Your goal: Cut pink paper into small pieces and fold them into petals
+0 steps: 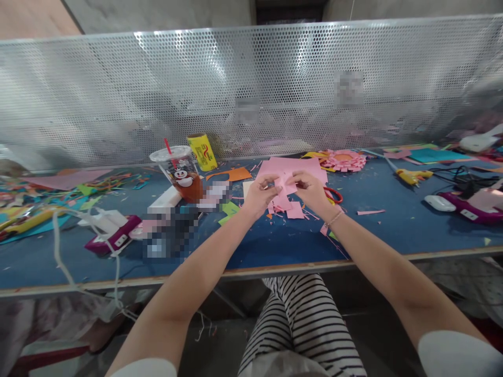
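Observation:
Both hands are above the middle of the blue table, holding a small piece of pink paper (285,184) between them. My left hand (260,196) pinches near its left edge with thumb and forefinger. On the other side, the closed fingertips of my right hand (313,191) grip it. Behind them lies a larger pink sheet (306,165). Below are a cut pink square (294,210) and thin pink scraps. Red-handled scissors (335,196) lie beside my right hand, their blades hidden. A pink fringed paper rosette (344,160) rests farther back.
A cup of brown drink (183,175) and a yellow box (203,152) stand left of my hands. Purple power strips (113,235) with cables lie on both sides. A yellow glue gun (412,176) is at the right. A perforated metal screen (196,78) closes off the back.

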### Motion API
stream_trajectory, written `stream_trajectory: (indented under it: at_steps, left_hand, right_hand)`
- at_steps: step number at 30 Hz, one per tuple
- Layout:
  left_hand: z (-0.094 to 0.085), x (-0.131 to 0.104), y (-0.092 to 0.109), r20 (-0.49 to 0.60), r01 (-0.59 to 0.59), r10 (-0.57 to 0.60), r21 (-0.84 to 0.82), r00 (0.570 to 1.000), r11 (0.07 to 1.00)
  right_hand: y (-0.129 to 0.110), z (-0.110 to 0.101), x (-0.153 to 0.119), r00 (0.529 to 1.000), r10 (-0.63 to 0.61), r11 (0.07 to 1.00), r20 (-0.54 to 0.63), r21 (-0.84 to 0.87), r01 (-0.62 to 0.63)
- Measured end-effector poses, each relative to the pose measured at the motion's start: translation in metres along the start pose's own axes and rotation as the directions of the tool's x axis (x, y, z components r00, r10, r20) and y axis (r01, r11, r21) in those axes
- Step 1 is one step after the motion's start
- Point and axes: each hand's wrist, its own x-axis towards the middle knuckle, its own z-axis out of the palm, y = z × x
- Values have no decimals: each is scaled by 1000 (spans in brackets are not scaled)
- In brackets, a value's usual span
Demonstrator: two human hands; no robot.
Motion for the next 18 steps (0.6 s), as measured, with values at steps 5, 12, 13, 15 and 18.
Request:
stream_trajectory:
  at_steps: [5, 12, 13, 15, 18]
  left_hand:
    - [-2, 1, 2, 23, 44, -42, -94, 999, 995]
    - [0, -1, 5, 77, 99, -89, -136, 993, 986]
    - [1, -2, 6, 78, 114, -104, -135, 991, 984]
    - [3, -4, 7, 75, 137, -128, -123, 989, 983]
    - [6, -6, 10, 74, 142, -135, -92, 988, 986]
  right_hand:
    - [5, 1, 0, 996, 76, 989, 39, 126, -80]
    - [1, 2, -1, 999, 27, 993, 45, 115, -32]
    - [-1, 2, -1, 999, 15, 993, 42, 116, -20]
    - [-5, 3, -2, 1000, 0, 994, 24, 107, -3]
    - [-7, 4, -3, 1000, -1, 998, -8, 68, 2]
